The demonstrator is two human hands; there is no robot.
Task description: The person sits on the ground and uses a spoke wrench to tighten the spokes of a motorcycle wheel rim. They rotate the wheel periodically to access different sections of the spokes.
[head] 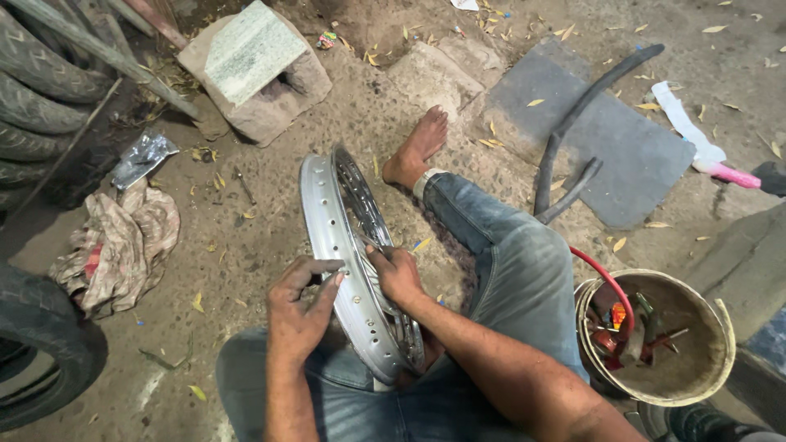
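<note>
Dirt workshop floor (270, 237), littered with dry leaves, was what I saw under everything. I had the person seated on it in jeans, one bare foot (419, 146) stretched out past the fingertips. Between the knees stood a silver spoked wheel rim (336, 245), upright on edge and leaning slightly. The left hand (299, 307) gripped the rim's outer band, fingers (323, 270) curled together and clamped over the metal, thumb on the near side. The right hand (397, 274) sat just across the rim from the left fingers, its fingers pinched together on the spokes or something small there; I couldn't tell what they held.

Containers: one worn round bucket (720, 327) stood to the right of the right forearm, well apart from the fingers. Inside it I saw a jumble of rusty metal tools and small red and orange parts, partly in shadow, and a red hose (610, 282) arched over its rim.

Beyond the fingers lay a grey mat (630, 155) with a black rubber tube (573, 115) across it. A stone block (254, 69) sat farther up, a crumpled rag (123, 241) lay left of the left hand, and dark tyres (37, 106) stacked at the far left edge.
</note>
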